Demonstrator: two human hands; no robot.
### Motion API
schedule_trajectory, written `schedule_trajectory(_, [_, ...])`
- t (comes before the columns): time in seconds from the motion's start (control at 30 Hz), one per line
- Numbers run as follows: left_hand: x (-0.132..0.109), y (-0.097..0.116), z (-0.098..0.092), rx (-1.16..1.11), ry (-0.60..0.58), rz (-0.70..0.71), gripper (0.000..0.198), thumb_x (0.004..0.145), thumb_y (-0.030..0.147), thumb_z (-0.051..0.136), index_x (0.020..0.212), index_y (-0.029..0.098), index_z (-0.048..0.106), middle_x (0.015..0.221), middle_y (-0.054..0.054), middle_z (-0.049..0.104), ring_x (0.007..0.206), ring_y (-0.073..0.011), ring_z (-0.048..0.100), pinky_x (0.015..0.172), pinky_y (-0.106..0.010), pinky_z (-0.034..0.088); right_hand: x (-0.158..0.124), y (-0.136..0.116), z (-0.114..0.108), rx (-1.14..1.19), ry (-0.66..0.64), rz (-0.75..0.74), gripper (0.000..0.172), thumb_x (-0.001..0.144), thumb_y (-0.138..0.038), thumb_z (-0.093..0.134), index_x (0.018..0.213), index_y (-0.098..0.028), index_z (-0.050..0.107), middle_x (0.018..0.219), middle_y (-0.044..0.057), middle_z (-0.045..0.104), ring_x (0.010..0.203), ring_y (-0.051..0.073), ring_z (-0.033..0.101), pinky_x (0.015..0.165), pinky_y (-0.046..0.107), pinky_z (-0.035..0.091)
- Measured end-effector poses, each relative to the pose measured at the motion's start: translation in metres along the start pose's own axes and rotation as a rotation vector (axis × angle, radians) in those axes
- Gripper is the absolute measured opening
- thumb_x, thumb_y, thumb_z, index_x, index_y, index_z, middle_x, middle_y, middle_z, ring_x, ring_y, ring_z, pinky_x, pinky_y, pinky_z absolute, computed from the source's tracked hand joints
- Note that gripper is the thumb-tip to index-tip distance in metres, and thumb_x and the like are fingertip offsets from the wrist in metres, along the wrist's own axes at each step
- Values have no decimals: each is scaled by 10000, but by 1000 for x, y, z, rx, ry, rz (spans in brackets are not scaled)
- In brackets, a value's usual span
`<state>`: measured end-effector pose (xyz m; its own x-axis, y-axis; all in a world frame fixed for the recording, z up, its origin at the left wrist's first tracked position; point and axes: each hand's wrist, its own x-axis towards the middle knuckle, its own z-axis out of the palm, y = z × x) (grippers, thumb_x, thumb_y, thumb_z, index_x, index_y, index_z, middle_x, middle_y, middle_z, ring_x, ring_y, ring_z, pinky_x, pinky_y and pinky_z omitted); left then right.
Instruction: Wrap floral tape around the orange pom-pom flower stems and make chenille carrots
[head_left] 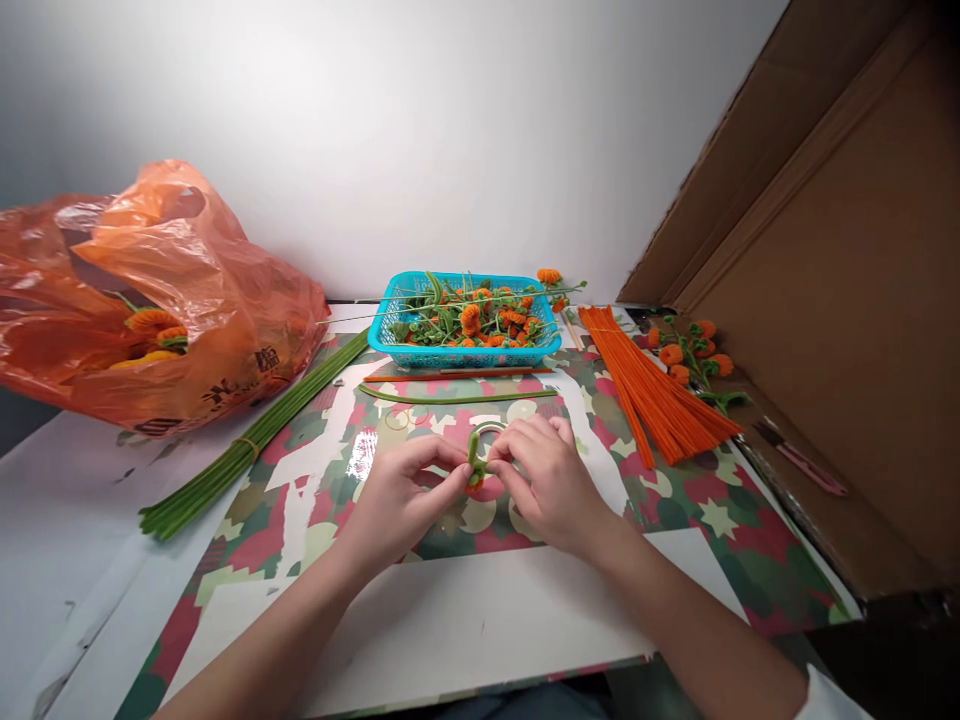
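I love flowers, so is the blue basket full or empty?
Fairly full: orange flowers and green pieces pile up across the blue basket.

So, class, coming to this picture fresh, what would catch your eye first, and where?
Probably the orange plastic bag at the left, then the turquoise basket of orange flowers at the back centre. In the middle, the left hand and right hand meet at a small green-and-orange piece, while orange stems fan out to the right.

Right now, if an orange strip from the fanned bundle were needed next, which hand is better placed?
Probably the right hand: the orange bundle lies on that side. The left hand is farther off; both have fingertips at the small green-and-orange piece.
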<state>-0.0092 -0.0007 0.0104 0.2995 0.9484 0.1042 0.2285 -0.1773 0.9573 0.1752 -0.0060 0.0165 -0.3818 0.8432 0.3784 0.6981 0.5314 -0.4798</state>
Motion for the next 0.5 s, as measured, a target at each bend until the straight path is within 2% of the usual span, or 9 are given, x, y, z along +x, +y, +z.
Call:
schedule_trajectory(0.13, [1,-4,0,25,-21,-132,212,804,346,605,710,161,650,713,-44,666,635,-154,611,538,-223,506,-4,3,6,-189,10,-161,175,922,-152,443,785,-184,547,811,19,650,805,164,505,770,360,248])
schedule_trajectory(0.27, [1,-4,-3,59,-159,-254,200,788,351,603,707,173,648,658,-25,654,573,-146,601,494,-214,475,-7,6,9,-339,10,-342,254,929,-83,381,808,-185,580,848,37,668,864,181,503,830,398,236])
schedule_trajectory(0.4, [1,4,-9,58,-337,-369,199,766,347,606,673,174,636,596,-13,633,489,-126,562,419,-194,415,-5,6,4,-210,-50,-401,233,958,-121,391,861,-191,590,1085,40,667,1092,186,494,918,389,234])
schedule_trajectory(0.43, [2,6,-10,50,-372,-396,196,753,346,616,659,174,631,575,-5,620,455,-116,538,390,-188,391,-3,6,2,-148,-88,-397,222,963,-135,399,859,-192,587,1081,32,670,1093,172,506,922,374,242])
schedule_trajectory(0.5, [2,9,-11,31,-424,-428,197,734,349,632,638,177,624,542,11,591,406,-99,496,351,-179,353,-1,5,-1,-39,-168,-379,216,967,-149,407,841,-191,577,952,8,687,988,140,556,905,347,260])
